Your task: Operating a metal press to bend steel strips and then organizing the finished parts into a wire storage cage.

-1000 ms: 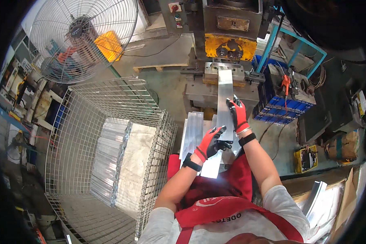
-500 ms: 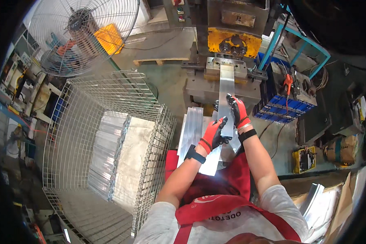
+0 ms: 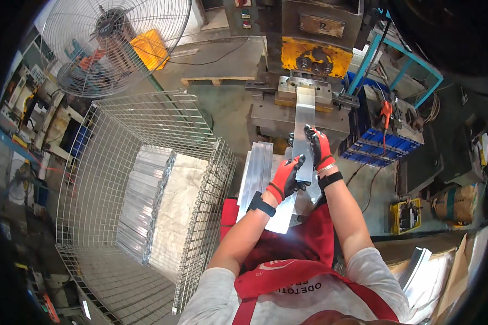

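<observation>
Straight ahead, silvery metal bar (image 3: 305, 116), long axis pointing toward press (image 3: 315, 50)

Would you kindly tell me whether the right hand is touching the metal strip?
Touching: the head view shows the right hand gripping the metal strip at its right edge.

Over to the left a big round fan (image 3: 109, 26) stands; a low platform (image 3: 228, 60) sits on the grey-green floor (image 3: 230, 108), a teal frame (image 3: 364, 64) off right.
</observation>
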A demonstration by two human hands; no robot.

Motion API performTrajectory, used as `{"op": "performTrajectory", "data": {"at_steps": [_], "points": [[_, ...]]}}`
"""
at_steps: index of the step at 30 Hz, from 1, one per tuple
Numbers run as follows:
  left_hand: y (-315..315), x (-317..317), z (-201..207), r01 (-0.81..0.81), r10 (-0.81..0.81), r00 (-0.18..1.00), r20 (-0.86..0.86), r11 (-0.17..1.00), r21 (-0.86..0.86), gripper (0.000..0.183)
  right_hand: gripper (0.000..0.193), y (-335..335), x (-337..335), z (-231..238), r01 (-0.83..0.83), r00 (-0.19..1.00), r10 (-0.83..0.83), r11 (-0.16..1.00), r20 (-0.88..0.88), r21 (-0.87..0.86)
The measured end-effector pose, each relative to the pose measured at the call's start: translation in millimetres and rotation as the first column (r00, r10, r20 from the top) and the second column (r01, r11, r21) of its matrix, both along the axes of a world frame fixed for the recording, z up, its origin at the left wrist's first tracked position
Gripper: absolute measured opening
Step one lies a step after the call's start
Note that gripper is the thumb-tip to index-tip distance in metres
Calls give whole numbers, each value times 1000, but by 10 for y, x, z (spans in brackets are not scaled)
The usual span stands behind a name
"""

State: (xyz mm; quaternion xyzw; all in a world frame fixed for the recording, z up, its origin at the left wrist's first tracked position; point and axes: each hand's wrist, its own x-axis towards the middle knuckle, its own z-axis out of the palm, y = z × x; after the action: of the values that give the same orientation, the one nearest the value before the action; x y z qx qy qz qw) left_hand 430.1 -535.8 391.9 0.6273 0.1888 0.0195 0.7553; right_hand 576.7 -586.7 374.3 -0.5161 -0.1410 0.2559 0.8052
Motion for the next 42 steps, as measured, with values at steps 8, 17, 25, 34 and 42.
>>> {"op": "performTrajectory", "data": {"at_steps": [8,17,25,34,42], "points": [[7,77,-230,-73,143,988,55,757,-649,22,15,-17,42,-76,-18,1000,18,1000,12,-14],[-83,53,15,-183,202,979,-37,773,-608,20,16,-36,43,-77,13,999,-10,998,48,-64],[-41,89,-88,-77,119,993,26,779,-622,20,16,-35,85,-117,0,996,7,997,87,-77],[89,130,-848,-25,112,922,371,973,-231,22,30,-40,186,-321,-106,957,142,983,252,-151],[-14,285,-669,-77,44,855,517,996,43,40,44,-688,-125,410,154,699,54,962,713,-223]]}}
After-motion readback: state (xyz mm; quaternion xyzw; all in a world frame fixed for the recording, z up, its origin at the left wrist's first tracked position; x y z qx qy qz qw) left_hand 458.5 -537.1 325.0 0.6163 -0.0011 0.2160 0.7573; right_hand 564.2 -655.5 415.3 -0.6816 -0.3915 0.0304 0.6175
